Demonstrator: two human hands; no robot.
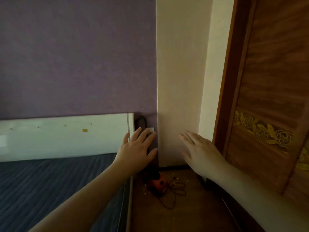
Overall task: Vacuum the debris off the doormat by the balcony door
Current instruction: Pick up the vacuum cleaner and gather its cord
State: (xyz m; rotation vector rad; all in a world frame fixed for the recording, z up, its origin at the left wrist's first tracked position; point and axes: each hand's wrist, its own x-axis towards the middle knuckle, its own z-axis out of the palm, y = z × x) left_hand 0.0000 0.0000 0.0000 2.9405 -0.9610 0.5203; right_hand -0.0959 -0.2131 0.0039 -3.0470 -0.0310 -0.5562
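Observation:
An orange and black vacuum (pixel 158 183) stands on the brown floor in the corner between the bed and the wall, its black handle (pixel 141 122) rising beside the white headboard. Its black cord (pixel 173 193) lies coiled on the floor next to it. Pale crumbs of debris (pixel 173 179) are scattered around its base. My left hand (pixel 138 150) reaches forward with straight spread fingers in front of the vacuum's upper part, holding nothing. My right hand (pixel 199 152) is stretched toward the cream wall, fingers straight, empty. No doormat is in view.
A bed with a dark striped cover (pixel 58 186) and a white headboard (pixel 66 136) fills the left. A purple wall panel (pixel 75 56) rises behind it. A brown wooden wardrobe door (pixel 270 97) with gold flower trim stands at the right, leaving a narrow floor strip (pixel 192 211).

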